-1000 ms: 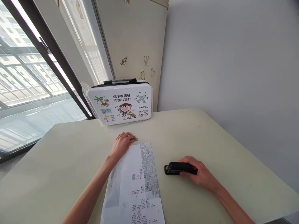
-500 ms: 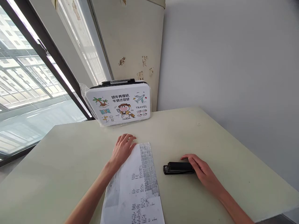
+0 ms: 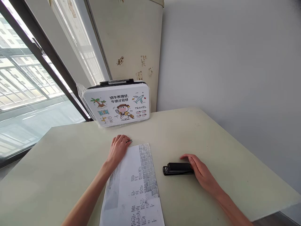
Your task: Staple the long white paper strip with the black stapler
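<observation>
My left hand rests at the upper left corner of a printed paper, its fingers pinched together. A small grey metal strip, which looks like a strip of staples, pokes out between thumb and fingers; most of it is hidden. To the right of the paper lies a black stapler on the table, its front end pointing left. Fingers and thumb of my right hand are closed around the stapler's rear end.
A white cartoon-printed suitcase with a black handle, partly in clear plastic, stands at the table's far edge. The pale table meets a grey wall at right. A dark-framed window is on the left.
My left hand has drawn slightly back to the left, and a grey strip now shows in its closed fingers. The right hand keeps its hold on the stapler. The view has shifted slightly.
</observation>
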The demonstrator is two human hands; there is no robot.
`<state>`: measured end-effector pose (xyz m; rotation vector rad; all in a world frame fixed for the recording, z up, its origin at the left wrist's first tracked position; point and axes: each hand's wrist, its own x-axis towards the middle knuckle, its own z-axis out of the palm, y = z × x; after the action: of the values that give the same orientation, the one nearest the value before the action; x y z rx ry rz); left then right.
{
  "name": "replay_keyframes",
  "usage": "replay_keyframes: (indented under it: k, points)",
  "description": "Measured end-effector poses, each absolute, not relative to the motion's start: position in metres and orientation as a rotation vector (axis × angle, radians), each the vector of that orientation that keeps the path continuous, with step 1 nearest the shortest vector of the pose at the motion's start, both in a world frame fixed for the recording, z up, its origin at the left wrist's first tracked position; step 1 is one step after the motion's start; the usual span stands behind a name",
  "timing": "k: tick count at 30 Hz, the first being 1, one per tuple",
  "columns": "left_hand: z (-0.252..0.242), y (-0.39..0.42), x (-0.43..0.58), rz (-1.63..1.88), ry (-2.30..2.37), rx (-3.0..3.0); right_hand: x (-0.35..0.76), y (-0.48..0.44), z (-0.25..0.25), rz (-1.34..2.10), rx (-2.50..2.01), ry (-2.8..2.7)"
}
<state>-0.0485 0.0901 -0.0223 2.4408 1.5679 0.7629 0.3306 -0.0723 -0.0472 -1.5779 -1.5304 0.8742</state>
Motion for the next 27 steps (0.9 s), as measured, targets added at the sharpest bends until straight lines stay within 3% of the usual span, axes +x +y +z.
replay_keyframes:
  k: [9, 19, 22, 27]
  points:
    - [-0.005, 0.075, -0.029, 0.960, 1.424, 1.868, 0.330, -0.072, -0.044, 0.937, -1.542, -1.464]
    - [0.023, 0.026, 0.030, 0.678, 1.015, 1.343, 0.330, -0.072, -0.047, 0.861, -1.569, -1.515]
    - [0.021, 0.005, 0.048, 0.560, 1.027, 1.449, 0.330, -0.072, -0.046, 0.838, -1.572, -1.537]
    - [0.002, -0.022, 0.069, 0.417, 1.051, 2.211, 0.333, -0.074, -0.044, 0.851, -1.506, -1.658]
